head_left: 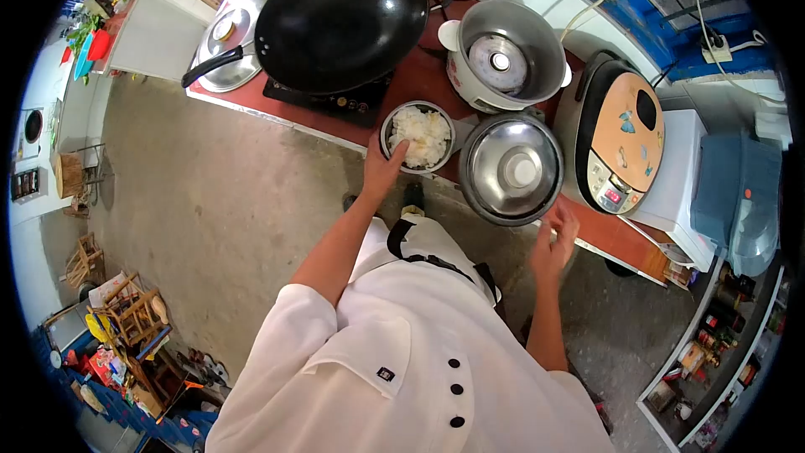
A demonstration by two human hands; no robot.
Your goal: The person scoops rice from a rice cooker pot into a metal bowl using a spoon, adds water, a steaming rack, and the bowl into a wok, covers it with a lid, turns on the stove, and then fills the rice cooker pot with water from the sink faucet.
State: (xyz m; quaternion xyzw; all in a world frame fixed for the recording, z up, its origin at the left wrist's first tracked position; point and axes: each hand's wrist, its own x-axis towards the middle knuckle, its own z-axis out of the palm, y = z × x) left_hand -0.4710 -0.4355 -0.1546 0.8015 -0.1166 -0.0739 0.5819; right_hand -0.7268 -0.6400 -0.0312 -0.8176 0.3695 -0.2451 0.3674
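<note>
My left hand [383,169] holds a metal bowl [386,130] by its left side, thumb over the rim and fingers around the outside. White rice [421,136] fills the bowl. To its right, a shiny metal lid [495,164] with a pale round knob covers a dark-rimmed pot or pan at the counter's front edge. Beside the lower right of that lid is my right hand [555,239], fingers apart and slightly bent, with nothing visible in it. Whether its fingertips touch the rim I cannot tell.
A black wok [342,21] sits on an induction cooker [335,105] at the left. Behind the lid stands an uncovered electric pot [503,54]. A rice cooker [625,138] is to the right. Cables [587,4] hang along the wall, and shelves [713,352] stand lower right.
</note>
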